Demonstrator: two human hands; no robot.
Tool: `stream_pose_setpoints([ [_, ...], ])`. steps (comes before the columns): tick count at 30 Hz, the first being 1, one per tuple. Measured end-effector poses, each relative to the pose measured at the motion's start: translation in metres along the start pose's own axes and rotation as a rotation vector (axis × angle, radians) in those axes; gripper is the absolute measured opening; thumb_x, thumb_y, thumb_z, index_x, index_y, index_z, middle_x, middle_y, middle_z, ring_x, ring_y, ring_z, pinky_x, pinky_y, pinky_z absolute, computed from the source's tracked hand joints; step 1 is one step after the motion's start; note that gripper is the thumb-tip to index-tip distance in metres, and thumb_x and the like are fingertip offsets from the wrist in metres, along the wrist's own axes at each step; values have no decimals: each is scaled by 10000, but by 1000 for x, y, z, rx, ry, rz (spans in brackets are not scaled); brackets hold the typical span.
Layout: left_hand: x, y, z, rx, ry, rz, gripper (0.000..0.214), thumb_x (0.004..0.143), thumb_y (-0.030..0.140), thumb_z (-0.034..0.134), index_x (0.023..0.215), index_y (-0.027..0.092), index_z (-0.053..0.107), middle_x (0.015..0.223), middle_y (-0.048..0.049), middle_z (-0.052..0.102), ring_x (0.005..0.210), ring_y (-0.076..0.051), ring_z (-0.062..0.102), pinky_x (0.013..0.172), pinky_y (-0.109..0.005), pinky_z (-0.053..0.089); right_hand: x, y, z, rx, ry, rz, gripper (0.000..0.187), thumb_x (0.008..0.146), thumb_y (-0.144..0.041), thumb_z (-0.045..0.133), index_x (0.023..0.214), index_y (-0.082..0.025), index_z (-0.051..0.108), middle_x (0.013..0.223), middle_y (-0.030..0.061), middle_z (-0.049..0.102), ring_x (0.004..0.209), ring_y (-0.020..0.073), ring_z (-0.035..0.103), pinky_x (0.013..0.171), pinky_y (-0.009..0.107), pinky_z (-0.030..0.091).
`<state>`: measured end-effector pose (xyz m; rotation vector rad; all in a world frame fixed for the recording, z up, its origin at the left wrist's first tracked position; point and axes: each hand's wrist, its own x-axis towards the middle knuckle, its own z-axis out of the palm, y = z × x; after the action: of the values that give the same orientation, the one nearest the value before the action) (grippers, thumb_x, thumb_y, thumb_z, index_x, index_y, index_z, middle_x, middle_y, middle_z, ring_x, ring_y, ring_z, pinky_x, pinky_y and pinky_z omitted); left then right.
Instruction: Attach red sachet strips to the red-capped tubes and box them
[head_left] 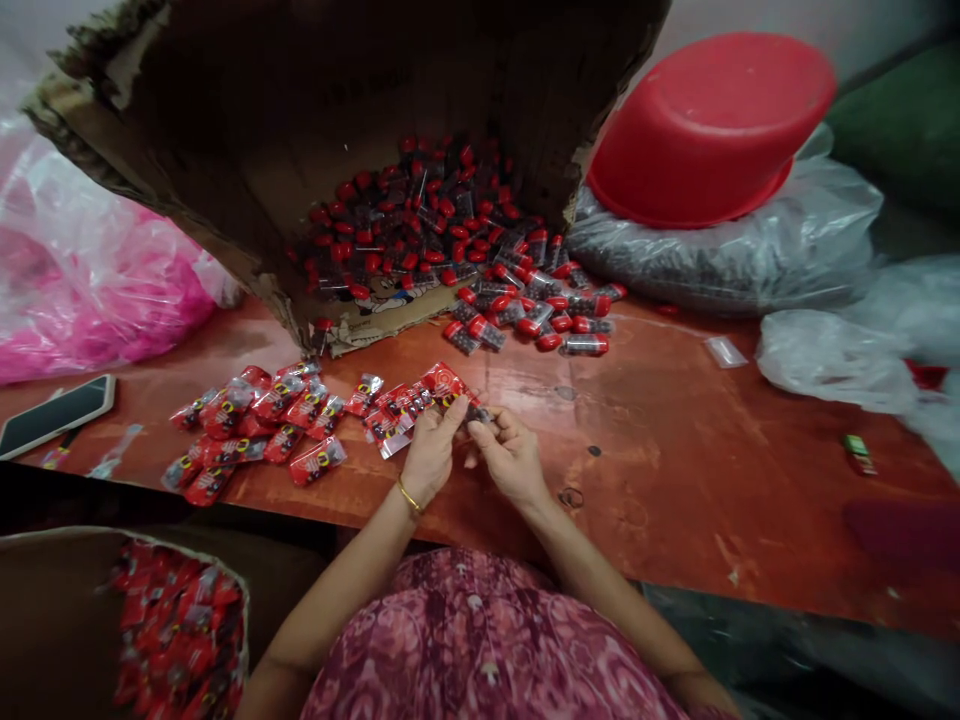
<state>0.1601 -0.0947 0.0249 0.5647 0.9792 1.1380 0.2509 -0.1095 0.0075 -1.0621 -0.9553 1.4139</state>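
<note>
My left hand (433, 452), with a gold bangle at the wrist, and my right hand (514, 458) meet above the table. Fingers of both pinch a small clear tube with dark contents (475, 412), partly hidden by the fingertips. Right behind my left fingers lie several flat red printed wrappers (405, 400); whether one is around the tube, I cannot tell. To the left is a loose pile of red printed packets (262, 415). Beyond my hands, many red-capped clear tubes (525, 300) spill onto the table.
A torn cardboard box (225, 180) lies on its side at the back. An upturned red basin (720, 130) rests on a filled plastic bag (750, 260). A phone (56, 415) is at the left edge. Below, another box (247, 620) holds red packets. A pink-filled bag (90, 270) stands left.
</note>
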Motion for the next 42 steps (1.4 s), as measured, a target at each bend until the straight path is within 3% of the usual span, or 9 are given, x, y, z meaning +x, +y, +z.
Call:
stream_pose_setpoints([
  [7, -3, 5, -20, -104, 63, -22, 379, 582, 483, 755, 676, 143, 617, 741, -57, 699, 799, -186, 662, 691, -268, 512, 27, 8, 3, -299, -77, -114, 416, 651, -551, 674, 549, -199, 477, 468, -34, 538, 407, 91, 459, 426, 221, 378],
  [12, 13, 67, -89, -205, 482, 163, 388, 851, 504, 454, 748, 167, 618, 786, -51, 703, 838, -132, 662, 803, -251, 500, 89, -3, -15, -990, 121, -483, 331, 805, -471, 554, 919, -171, 633, 934, 113, 667, 837, 226, 566, 766, 357, 445],
  [14, 18, 94, -116, -304, 682, 327, 477, 895, 522, 310, 694, 189, 588, 803, -44, 700, 920, -114, 644, 827, -215, 484, 115, -2, -25, -1208, 184, -506, 352, 847, -366, 512, 1097, -133, 597, 1138, 171, 609, 988, 283, 522, 846, 412, 407],
  [16, 20, 111, -130, -341, 688, 462, 520, 882, 563, 273, 697, 195, 590, 874, -58, 704, 1033, -126, 605, 863, -214, 471, 129, 4, -33, -1349, 128, -463, 361, 876, -270, 448, 1186, -119, 556, 1211, 175, 579, 1019, 294, 503, 852, 416, 395],
  [21, 25, 81, -104, 7, 542, 439, 421, 752, 577, 509, 819, 183, 644, 1036, -89, 684, 1031, -200, 609, 935, -360, 449, 107, 24, -53, -1471, 2, -449, 373, 911, -204, 334, 1197, -121, 558, 1189, 156, 601, 1023, 271, 501, 867, 396, 380],
  [26, 38, 22, -67, 1180, 254, 447, 307, 650, 384, 711, 908, 218, 718, 1236, -120, 602, 1250, -328, 439, 1068, -502, 249, 68, 34, -72, -1478, -14, -543, 401, 915, -240, 325, 1240, -97, 511, 1214, 177, 565, 1117, 268, 463, 933, 423, 366],
  [29, 44, 9, -64, 1544, 195, 443, 245, 732, 380, 640, 936, 275, 724, 1317, -95, 541, 1328, -358, 317, 1068, -572, 165, 56, 39, -77, -1454, 33, -552, 403, 898, -281, 382, 1241, -109, 503, 1220, 181, 548, 1153, 276, 452, 957, 459, 363],
  [35, 41, 6, -66, 1656, 202, 481, 296, 826, 320, 482, 1006, 266, 711, 1308, -115, 544, 1316, -366, 334, 1048, -582, 185, 41, 32, -64, -1378, 154, -587, 338, 867, -307, 453, 1117, -133, 599, 1224, 180, 551, 1195, 318, 420, 955, 517, 358],
  [42, 33, 12, -62, 1576, 247, 508, 277, 812, 338, 498, 936, 253, 730, 1286, -103, 567, 1293, -361, 375, 1056, -584, 173, 30, 12, -24, -965, 76, -508, 282, 880, -337, 441, 860, -173, 670, 856, 89, 689, 808, 204, 599, 775, 360, 460],
])
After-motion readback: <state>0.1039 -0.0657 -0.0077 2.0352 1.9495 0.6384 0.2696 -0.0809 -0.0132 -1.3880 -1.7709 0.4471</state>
